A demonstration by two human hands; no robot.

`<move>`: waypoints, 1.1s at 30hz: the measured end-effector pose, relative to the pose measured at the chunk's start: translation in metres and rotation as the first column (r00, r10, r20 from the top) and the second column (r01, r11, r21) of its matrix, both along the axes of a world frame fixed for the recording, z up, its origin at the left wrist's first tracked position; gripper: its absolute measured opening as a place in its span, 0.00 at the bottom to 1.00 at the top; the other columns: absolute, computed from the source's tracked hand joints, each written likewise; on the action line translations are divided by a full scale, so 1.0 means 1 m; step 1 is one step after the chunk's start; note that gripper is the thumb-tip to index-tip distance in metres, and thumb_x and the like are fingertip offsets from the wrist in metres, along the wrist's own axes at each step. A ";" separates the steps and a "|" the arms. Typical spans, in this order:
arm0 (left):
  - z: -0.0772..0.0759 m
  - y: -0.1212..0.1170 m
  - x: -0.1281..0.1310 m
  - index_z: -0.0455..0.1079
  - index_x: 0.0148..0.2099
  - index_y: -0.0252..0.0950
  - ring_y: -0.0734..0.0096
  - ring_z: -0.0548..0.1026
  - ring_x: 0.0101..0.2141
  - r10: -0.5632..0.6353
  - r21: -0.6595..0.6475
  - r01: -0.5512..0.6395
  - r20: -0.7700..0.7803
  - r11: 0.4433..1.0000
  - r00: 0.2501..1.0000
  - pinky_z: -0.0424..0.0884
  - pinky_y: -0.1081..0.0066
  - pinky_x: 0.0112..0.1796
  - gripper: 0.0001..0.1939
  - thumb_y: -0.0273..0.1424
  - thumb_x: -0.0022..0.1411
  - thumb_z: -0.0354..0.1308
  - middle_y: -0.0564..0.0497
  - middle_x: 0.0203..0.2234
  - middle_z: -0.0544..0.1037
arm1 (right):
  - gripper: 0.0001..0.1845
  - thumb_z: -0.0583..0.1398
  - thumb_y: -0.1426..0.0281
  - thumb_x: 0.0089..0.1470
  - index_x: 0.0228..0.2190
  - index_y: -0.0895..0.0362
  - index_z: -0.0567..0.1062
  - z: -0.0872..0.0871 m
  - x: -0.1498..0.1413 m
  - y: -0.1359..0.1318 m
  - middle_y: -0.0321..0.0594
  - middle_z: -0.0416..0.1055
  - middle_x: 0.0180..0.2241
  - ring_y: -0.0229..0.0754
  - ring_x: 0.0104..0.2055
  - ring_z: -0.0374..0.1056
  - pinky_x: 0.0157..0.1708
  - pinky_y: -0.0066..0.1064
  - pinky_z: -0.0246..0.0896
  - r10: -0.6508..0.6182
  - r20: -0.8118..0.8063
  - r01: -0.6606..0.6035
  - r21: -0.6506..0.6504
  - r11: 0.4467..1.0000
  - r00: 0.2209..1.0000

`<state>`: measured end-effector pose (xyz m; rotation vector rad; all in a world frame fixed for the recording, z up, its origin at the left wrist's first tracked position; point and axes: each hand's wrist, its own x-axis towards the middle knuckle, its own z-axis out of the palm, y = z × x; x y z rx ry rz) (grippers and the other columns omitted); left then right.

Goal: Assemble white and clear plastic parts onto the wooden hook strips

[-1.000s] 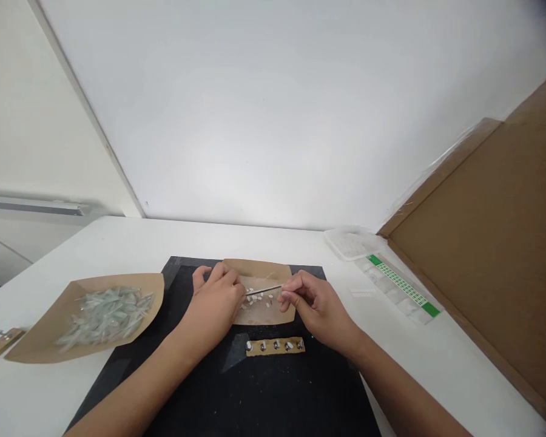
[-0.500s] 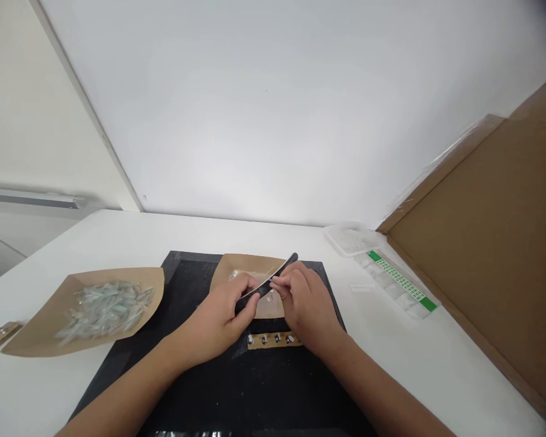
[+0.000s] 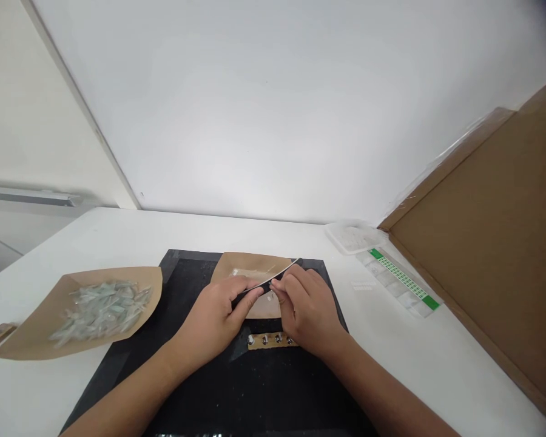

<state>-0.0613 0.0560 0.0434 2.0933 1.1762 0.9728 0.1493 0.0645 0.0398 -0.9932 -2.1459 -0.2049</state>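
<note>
My left hand (image 3: 225, 306) grips a slim, curved black nail file (image 3: 264, 287) between thumb and fingers, its pale edge facing up. Against the file's middle my right hand (image 3: 307, 306) is closed in a pinch. A tiny piece, apparently a false nail (image 3: 272, 283), sits at those fingertips and is mostly hidden. Below the hands lies a gold strip (image 3: 272, 341) with several small pegs bearing bits; its right end is covered by my right hand. Behind the file stands a brown paper tray (image 3: 230, 264) with a few small clear pieces in it.
A black mat (image 3: 236, 388) lies under the work on a white table (image 3: 200, 226). To the left, another brown paper tray (image 3: 64, 285) holds a heap of clear slivers. On the right are a clear compartment box (image 3: 403, 282) with a green label, a clear lid (image 3: 352, 237) and a cardboard panel (image 3: 482, 243).
The file's far end has dipped and swung slightly right, and its pale edge shows more. My right fingers have moved a little along with it. The view has shifted slightly.
</note>
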 end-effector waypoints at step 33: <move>-0.007 -0.004 -0.001 0.74 0.44 0.37 0.69 0.79 0.33 0.105 0.268 -0.094 -0.027 0.959 0.994 0.70 0.71 0.37 0.07 0.31 0.74 0.55 0.52 0.35 0.82 | 0.14 0.56 0.74 0.68 0.29 0.53 0.63 -0.003 -0.015 0.002 0.35 0.65 0.26 0.41 0.29 0.62 0.33 0.37 0.50 -0.033 -0.098 0.030 -0.042 0.999 0.995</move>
